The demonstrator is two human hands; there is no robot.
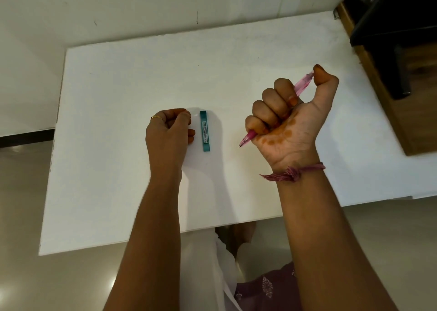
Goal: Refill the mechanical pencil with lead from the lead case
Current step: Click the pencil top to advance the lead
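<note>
A pink translucent mechanical pencil (303, 83) is gripped in the fist of my right hand (287, 119), raised above the white table (118, 145). Its tip points down and to the left, and my thumb rests on its top end. A slim teal lead case (204, 131) lies flat on the table, lengthwise away from me. My left hand (169, 133) rests on the table just left of the case, fingers curled in; I cannot tell whether it holds anything small.
A wooden unit (390, 93) with a black object (397, 27) on it stands at the table's right. The wall lies behind the table's far edge. My lap shows below the near edge.
</note>
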